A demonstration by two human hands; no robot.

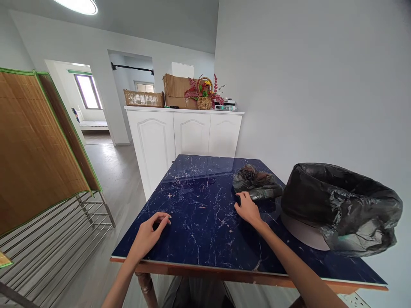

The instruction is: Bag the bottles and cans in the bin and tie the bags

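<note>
My left hand [151, 233] hovers over or rests on the near left part of the blue marbled table [199, 205]. Its fingers curl in, thumb and fingertips drawn together, with nothing visible between them. On the right side of the table, my right hand [248, 209] is beside a bunched, dark see-through plastic bag [257, 184]. A gap shows between its thumb and fingers, and nothing is seen in its grasp. Whether the fingertips touch the bag, I cannot tell. Brownish contents show dimly through the film.
To the right stands a pale bin [302, 231] lined with a black bag [340, 201], close to the wall. Behind the table is a white cabinet [192, 132] bearing cardboard boxes [144, 98] and a flower basket [204, 102]. A metal rack [93, 214] with a bamboo mat [38, 149] stands left.
</note>
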